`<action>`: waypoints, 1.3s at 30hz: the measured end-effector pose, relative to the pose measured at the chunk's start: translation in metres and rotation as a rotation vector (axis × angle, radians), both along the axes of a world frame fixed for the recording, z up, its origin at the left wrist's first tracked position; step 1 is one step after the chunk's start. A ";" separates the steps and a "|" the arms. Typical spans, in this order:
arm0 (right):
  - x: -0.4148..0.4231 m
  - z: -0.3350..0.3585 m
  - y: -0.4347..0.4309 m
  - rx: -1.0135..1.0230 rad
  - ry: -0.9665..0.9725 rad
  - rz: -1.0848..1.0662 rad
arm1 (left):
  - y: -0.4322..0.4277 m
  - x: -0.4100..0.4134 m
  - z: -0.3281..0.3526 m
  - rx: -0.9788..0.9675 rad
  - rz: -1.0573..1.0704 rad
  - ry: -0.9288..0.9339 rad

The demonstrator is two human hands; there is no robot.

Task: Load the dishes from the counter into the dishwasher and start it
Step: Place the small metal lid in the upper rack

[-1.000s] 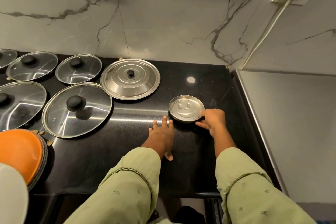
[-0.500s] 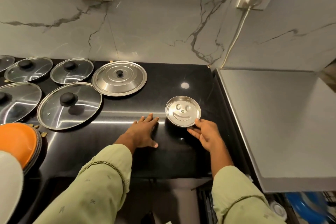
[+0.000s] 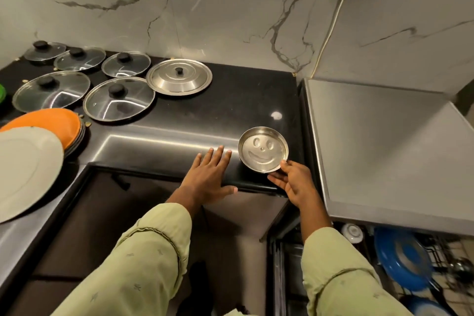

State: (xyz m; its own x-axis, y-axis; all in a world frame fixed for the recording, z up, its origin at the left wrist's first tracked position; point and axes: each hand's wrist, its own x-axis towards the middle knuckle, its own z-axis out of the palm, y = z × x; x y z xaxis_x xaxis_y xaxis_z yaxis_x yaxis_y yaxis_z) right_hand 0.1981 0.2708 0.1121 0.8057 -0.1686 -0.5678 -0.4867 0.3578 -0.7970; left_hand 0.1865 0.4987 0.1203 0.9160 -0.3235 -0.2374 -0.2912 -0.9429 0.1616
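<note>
My right hand is pinching the smiley steel plate; left hand is lying flat, empty; lids sitting way off left.

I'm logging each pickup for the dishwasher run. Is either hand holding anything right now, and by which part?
The right hand holds the small steel smiley plate by its near rim, thumb on top. The left hand holds nothing, spread open.

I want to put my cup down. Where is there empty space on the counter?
Bare black counter lies between the steel lid and the smiley plate. The grey top on the right looks bare too. The left is crowded with glass lids and plates.
</note>
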 end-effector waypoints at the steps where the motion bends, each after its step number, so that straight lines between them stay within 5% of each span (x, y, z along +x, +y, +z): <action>1: -0.009 -0.001 -0.002 0.004 0.002 0.003 | -0.004 -0.011 0.000 0.009 0.011 -0.004; 23: -0.278 -0.005 -0.017 0.022 0.031 0.070 | -0.019 -0.282 -0.003 -0.021 0.090 -0.031; 39: -0.426 -0.033 -0.165 0.047 0.113 0.076 | -0.169 -0.410 -0.028 0.030 0.085 0.155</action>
State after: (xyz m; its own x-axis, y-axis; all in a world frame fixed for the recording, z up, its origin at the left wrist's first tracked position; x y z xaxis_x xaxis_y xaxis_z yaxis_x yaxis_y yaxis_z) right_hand -0.2278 0.1058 0.0795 0.7454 -0.0802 -0.6617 -0.5998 0.3523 -0.7184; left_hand -0.2234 0.3297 0.0922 0.8913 -0.2373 -0.3864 -0.1843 -0.9681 0.1695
